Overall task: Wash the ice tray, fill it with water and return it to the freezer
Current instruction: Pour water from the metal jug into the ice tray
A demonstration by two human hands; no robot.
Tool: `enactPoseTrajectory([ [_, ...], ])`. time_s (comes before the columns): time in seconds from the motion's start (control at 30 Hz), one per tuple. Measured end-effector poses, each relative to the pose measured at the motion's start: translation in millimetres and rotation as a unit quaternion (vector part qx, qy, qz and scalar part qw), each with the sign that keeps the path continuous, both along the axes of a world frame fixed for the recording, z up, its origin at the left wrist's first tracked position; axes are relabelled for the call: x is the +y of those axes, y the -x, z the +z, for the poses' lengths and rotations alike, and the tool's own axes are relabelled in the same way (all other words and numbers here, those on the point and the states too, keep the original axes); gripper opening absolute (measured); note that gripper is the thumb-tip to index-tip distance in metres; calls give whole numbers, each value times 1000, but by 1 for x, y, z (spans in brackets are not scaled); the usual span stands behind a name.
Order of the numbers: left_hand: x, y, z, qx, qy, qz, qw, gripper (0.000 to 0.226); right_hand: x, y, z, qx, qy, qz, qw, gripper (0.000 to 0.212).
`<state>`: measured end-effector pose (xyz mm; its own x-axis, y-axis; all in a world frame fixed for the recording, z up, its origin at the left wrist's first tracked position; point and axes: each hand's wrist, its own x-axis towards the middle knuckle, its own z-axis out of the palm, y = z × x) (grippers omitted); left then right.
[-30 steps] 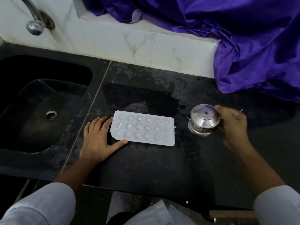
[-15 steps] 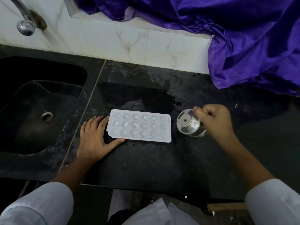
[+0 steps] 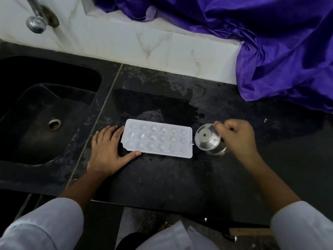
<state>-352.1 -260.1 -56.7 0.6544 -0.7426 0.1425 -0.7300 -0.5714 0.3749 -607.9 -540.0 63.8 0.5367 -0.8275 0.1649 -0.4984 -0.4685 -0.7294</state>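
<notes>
On a wet black kitchen counter (image 3: 162, 181), a white plastic ice tray (image 3: 156, 138) lies flat, cups up, as a person prepares to fill it. The cups glint, though how much water they hold cannot be told.

At the tray's nine o'clock, the left hand (image 3: 108, 150) rests spread on the stone, fingers straight against the short end and thumb tip touching the near edge, bracing it. At three o'clock, just beside the other short end, the right hand (image 3: 236, 138) grips a small steel pot (image 3: 210, 139), tipped over toward the tray. Whether anything is pouring is not clear.

The tray looks thin and light, likely to twist under load. Once full it should be lifted by both short ends and kept level, since a one-handed grab would probably bend it and spill. The wet counter may also let it slide.

Farther out at nine o'clock sits the dark sink (image 3: 45, 114), with the tap (image 3: 36, 24) at about eleven. A purple cloth (image 3: 270, 42) drapes over the tiled ledge from twelve to two o'clock.
</notes>
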Motion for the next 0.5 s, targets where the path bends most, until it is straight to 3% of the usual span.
enactPoseTrajectory([
  [0.07,0,0,0,2,0,0,1000,108,-5,10,-1,-91,-114,-31,989,52],
  [0.17,0,0,0,5,1,0,1000,108,-4,20,6,-216,-241,-81,943,33],
  [0.33,0,-1,-1,2,-4,1,1000,108,-3,12,21,-327,-299,-80,893,34],
  [0.4,0,-1,-1,2,-5,0,1000,108,0,4,23,-312,-283,-64,905,36],
  [0.5,0,-1,-1,0,-4,-2,1000,108,3,-9,19,-225,-179,-18,958,45],
])
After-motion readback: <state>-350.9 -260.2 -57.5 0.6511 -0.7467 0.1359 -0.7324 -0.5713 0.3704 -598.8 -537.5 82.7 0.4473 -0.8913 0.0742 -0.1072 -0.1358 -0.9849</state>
